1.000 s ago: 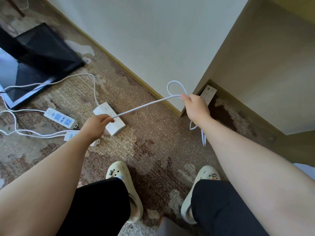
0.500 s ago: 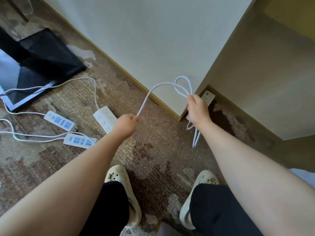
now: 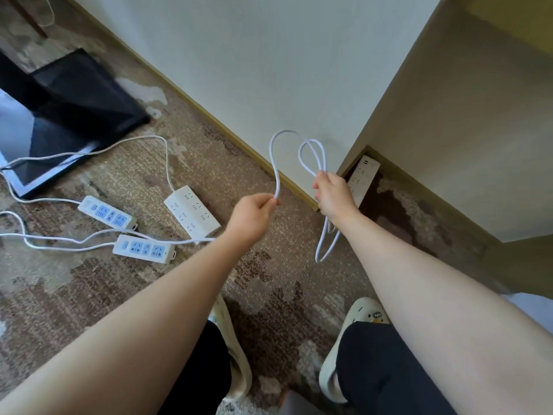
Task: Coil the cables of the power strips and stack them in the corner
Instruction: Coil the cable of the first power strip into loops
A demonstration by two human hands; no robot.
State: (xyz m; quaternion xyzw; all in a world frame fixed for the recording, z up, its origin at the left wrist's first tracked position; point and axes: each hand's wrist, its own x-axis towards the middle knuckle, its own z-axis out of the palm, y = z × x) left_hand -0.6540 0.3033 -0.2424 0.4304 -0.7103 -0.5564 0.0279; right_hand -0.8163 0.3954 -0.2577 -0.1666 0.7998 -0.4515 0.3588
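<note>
cable (image 3: 276, 163) spans both hands above the carpet (image 3: 269, 271): the right hand (image 3: 333, 194) grips the gathered loops, which stick up above it and hang below, so the coil keeps its shape; the left hand (image 3: 253, 215) pinches the free run, probably to feed the next loop across. one power strip (image 3: 363, 179) already lies in the corner, just behind the right hand; three more strips (image 3: 191, 211) lie left of the hands

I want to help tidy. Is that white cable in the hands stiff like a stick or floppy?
Probably floppy: the white cable curves into loops above the right hand and droops below it. It likely springs slightly, since the loops stay rounded. It seems light; the left hand only pinches it.
</note>
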